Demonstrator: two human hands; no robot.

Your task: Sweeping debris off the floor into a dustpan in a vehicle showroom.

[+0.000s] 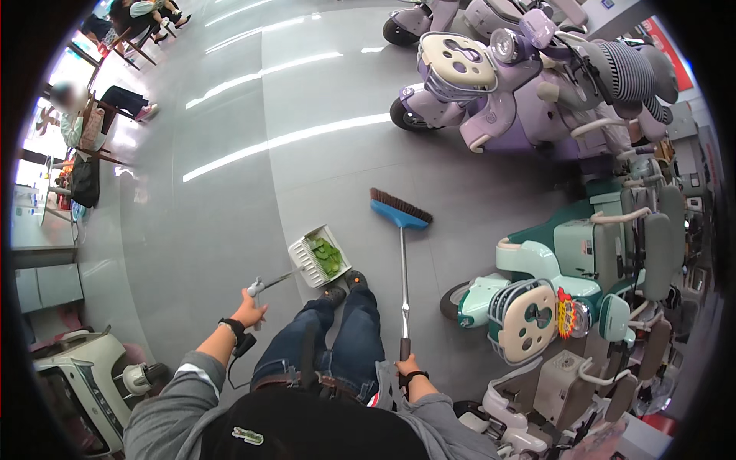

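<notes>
My left hand (250, 314) is closed round the handle of a white long-handled dustpan (305, 265), at the lower left of centre. Green leaves (328, 257) lie in the pan, which is just in front of my shoes. At the lower right of centre, my right hand (407, 368) grips the dark end of a metal broom handle. From there the handle runs forward to the blue broom head (397, 215) with dark brown bristles. The broom head is on the grey floor, to the right of the dustpan and apart from it.
Lilac scooters (489, 98) stand at the upper right, and mint-green ones (540, 270) at the right. A cream vehicle (86, 391) is at the lower left. People sit on chairs along the left edge, one person (72, 121) beside a black bag (85, 179). Grey tiled floor (218, 213) lies ahead.
</notes>
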